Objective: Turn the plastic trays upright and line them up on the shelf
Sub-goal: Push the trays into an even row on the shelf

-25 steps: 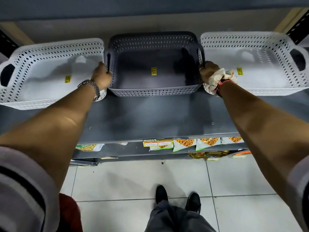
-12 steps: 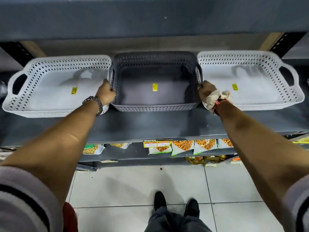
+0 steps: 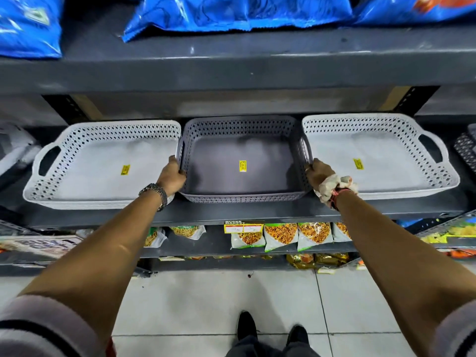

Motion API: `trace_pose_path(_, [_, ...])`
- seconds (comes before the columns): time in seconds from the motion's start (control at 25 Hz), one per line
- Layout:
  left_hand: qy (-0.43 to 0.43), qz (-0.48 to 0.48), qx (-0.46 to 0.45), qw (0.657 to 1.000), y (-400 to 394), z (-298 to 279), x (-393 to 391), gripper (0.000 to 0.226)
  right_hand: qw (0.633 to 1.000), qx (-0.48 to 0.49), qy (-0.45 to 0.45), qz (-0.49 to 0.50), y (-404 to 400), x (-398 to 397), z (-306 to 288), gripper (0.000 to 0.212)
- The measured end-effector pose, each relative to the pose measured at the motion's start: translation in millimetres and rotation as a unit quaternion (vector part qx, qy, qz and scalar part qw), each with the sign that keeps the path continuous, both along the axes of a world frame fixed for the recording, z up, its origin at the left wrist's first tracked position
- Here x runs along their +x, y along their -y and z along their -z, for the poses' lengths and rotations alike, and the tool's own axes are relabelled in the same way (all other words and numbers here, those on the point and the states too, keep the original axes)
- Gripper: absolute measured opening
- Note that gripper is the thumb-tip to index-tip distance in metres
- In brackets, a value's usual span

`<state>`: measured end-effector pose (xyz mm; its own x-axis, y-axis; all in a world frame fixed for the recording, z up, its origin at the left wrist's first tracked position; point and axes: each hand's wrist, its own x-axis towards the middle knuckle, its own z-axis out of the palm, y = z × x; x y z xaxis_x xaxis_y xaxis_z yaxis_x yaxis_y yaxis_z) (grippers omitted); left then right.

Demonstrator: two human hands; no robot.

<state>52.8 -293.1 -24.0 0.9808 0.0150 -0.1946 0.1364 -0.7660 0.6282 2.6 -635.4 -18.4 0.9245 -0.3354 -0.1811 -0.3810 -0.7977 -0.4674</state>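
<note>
Three perforated plastic trays stand upright side by side on the grey shelf point(image 3: 231, 213). The grey tray point(image 3: 242, 197) is in the middle, between a white tray point(image 3: 77, 202) on the left and a white tray point(image 3: 401, 193) on the right. Each has a yellow sticker on its floor. My left hand point(image 3: 171, 176) grips the grey tray's left handle. My right hand point(image 3: 318, 173), with a cloth wrapped at the wrist, grips its right handle.
A shelf above point(image 3: 231, 68) overhangs the trays and carries blue bags point(image 3: 231, 14). Snack packets point(image 3: 280, 235) fill the shelf below. A dark perforated basket point(image 3: 465, 148) sits at the far right. My feet point(image 3: 270, 328) stand on the tiled floor.
The view has tilted upward, bringing the upper shelf and blue bags into sight. Both hands stay on the grey tray's handles; the trays look unmoved.
</note>
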Motion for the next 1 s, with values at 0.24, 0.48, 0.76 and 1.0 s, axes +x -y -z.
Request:
trace_pose_path(0.24, [-0.015,-0.01,-0.009,1.0,0,-3,-13,0.031,1.0,0.003,-0.003,-0.007,1,-9,0,0.032])
trace_pose_path(0.48, [-0.01,-0.008,-0.023,1.0,-3,-2,-19,0.018,1.0,0.004,-0.005,-0.009,2,-14,3,0.032])
trace_pose_path(0.76, [-0.01,-0.011,-0.014,1.0,-4,-4,-24,0.034,1.0,0.007,-0.002,-0.006,3,-18,6,0.032])
trace_pose_path(1.0, [-0.015,-0.015,-0.014,1.0,-5,-2,-22,0.029,1.0,0.024,-0.008,0.0,4,-18,5,0.031])
